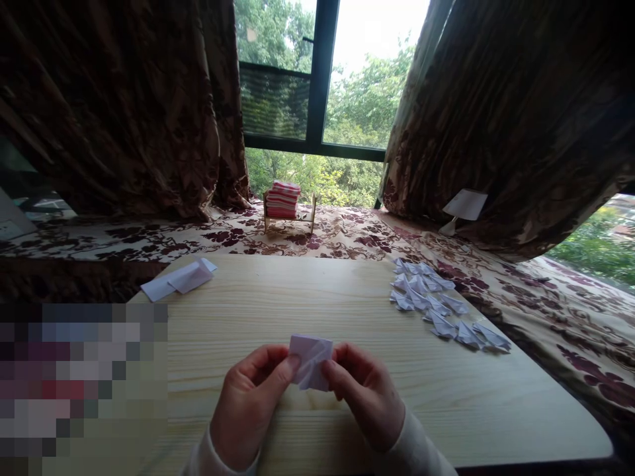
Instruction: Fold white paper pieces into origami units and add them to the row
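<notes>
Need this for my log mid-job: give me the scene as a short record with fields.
left hand: pinching the left side of a folded paper
right hand: pinching its right side
table, far left: flat paper pieces
table, right: many folded pieces, grouped
beyond table: striped stack on a small stand; white lamp, farther right

Backlit scene. Daylight enters through the window [323, 79]; the sky is bleached to white in its right pane, and greenery shows pale at the far right edge. Left curtain [143, 106] and right curtain [501, 99] sink toward black, fold detail largely lost. Tabletop [248, 297]: moderate, diffuse light, darkening toward the viewer, soft shade between the wrists. Folded paper [311, 357] pale; creases readable but slightly soft. Wide-angle stretching toward the edges. Coarse pixel mosaic [84, 390] obscures the lower left corner.
</notes>
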Available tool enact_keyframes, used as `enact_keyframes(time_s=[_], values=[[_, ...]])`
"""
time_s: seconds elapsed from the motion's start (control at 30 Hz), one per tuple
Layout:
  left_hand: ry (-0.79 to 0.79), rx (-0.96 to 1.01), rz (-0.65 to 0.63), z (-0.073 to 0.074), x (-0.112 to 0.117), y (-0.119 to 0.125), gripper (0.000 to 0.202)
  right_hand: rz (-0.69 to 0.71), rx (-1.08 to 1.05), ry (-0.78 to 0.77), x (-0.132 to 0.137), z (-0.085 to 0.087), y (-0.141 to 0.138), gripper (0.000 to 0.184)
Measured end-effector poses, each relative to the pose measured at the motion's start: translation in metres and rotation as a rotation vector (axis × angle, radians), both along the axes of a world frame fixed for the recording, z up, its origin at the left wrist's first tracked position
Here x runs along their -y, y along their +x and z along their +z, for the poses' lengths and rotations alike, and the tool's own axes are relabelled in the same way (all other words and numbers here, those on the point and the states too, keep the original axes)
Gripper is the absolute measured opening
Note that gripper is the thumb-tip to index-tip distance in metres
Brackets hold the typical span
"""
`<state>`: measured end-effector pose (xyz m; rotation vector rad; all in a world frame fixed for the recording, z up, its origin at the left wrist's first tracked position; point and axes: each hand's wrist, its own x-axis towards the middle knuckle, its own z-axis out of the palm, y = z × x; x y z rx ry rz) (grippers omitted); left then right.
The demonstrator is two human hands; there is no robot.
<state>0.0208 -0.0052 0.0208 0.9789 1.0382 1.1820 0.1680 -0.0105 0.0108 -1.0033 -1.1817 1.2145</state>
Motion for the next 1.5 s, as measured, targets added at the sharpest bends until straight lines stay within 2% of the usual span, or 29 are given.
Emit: enact_keyframes(time_s=[0.2, 0.33, 0.5, 0.67, 0.77, 0.83, 0.87, 0.93, 1.0, 1.07, 1.23, 1.5], values=[[0.006, 0.074, -0.052, -0.005, 0.005, 0.008, 0.024, -0.055, -0.083, -0.034, 0.008, -0.01, -0.011, 0.029], [0.001, 0.194, -0.039, -0.003, 0.01, 0.012, 0.04, -0.164, -0.166, -0.053, 0.009, -0.013, -0.017, 0.027], [0.007, 0.182, 0.114, -0.005, 0.014, 0.022, 0.026, -0.2, -0.236, -0.058, 0.008, -0.015, -0.024, 0.026], [-0.021, 0.282, 0.312, -0.009, 0.011, 0.036, 0.028, -0.173, -0.229, -0.081, 0.007, -0.022, -0.033, 0.028], [-0.027, 0.26, 0.341, -0.016, 0.005, 0.034, 0.024, -0.122, -0.126, -0.073, 0.01, -0.023, -0.03, 0.029], [-0.043, 0.242, 0.31, -0.021, 0.003, 0.028, 0.021, -0.126, 0.035, -0.022, 0.013, -0.02, -0.02, 0.024], [-0.047, 0.238, 0.283, -0.022, 0.002, 0.025, 0.021, -0.172, 0.129, 0.037, 0.015, -0.017, -0.013, 0.018], [-0.054, 0.22, 0.227, -0.021, 0.003, 0.019, 0.023, -0.269, 0.307, 0.225, 0.016, -0.009, 0.002, 0.017], [-0.057, 0.178, 0.158, -0.018, 0.005, 0.016, 0.024, -0.205, 0.459, 0.417, 0.015, -0.001, 0.014, 0.028], [-0.046, 0.127, 0.087, -0.014, 0.007, 0.014, 0.024, -0.131, 0.556, 0.518, 0.014, 0.006, 0.02, 0.036], [-0.039, 0.088, -0.082, -0.011, 0.005, 0.01, 0.025, 0.006, 0.656, 0.58, 0.009, 0.014, 0.018, 0.041], [-0.124, 0.252, -0.177, -0.014, 0.003, 0.005, 0.019, 0.055, 0.772, 0.665, 0.007, 0.018, 0.02, 0.039]])
